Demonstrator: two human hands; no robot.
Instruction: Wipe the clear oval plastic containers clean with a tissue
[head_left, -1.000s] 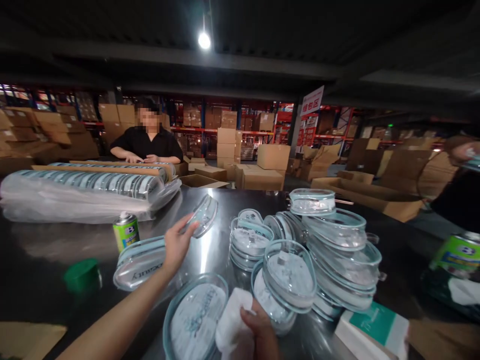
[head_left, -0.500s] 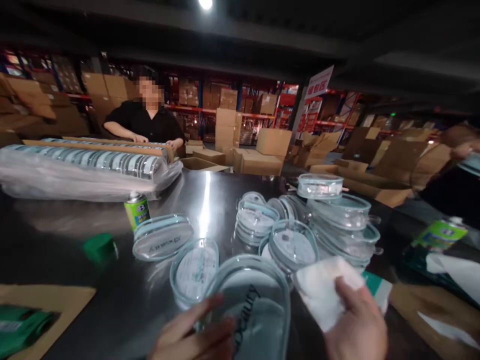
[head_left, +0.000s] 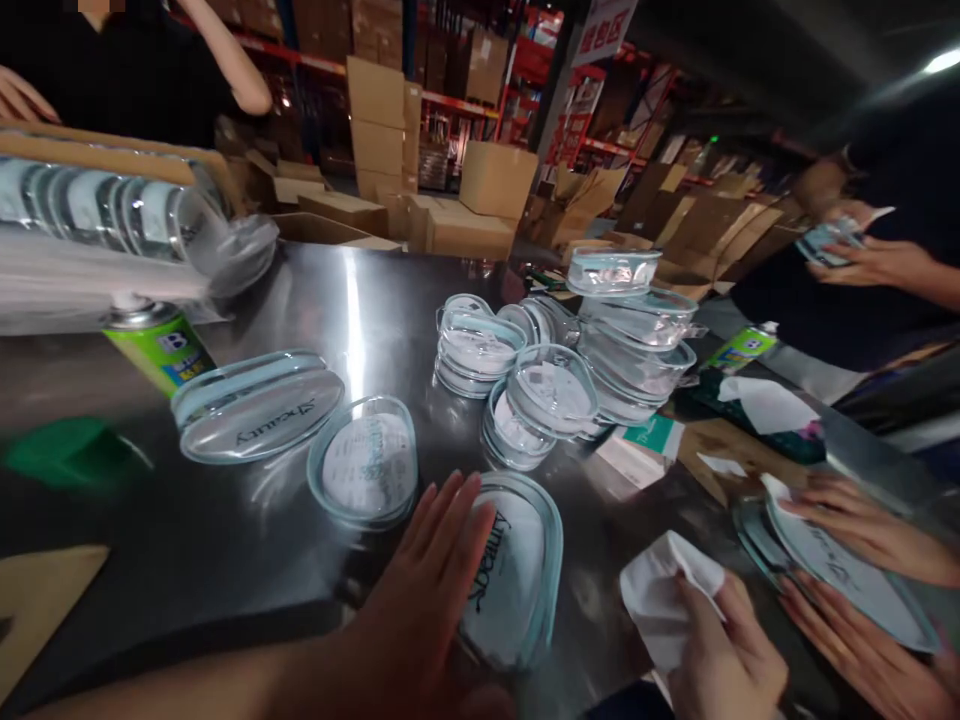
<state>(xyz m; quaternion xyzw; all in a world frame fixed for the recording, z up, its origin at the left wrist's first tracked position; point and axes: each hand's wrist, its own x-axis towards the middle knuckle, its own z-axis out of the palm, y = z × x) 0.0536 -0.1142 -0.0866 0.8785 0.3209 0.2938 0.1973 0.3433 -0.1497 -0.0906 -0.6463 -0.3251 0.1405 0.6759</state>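
Note:
A clear oval pouch (head_left: 517,570) with pale blue trim and black "beauty" lettering lies on the dark metal table. Along its left edge rests my left hand (head_left: 431,580), fingers stretched out flat. My right hand (head_left: 724,640) pinches a folded white wipe (head_left: 660,585) to the right of the pouch, apart from it. Just beyond my left hand lies another clear pouch (head_left: 367,460) with a printed white insert. A further lettered pouch (head_left: 262,415) leans on its side by a green spray can (head_left: 157,345).
Stacked pouches (head_left: 630,350) stand mid-table at the back, beside a white-and-green box (head_left: 641,445). At right, a co-worker's hands (head_left: 870,540) wipe a pouch (head_left: 847,580). Another person (head_left: 862,250) holds a small item. Left are a green cap (head_left: 67,450) and bagged pouches (head_left: 90,205).
My view has tilted down and turned. My left hand now lies flat on the pouch's left side. My right hand keeps the wipe. A co-worker's hands with a pouch have entered at right.

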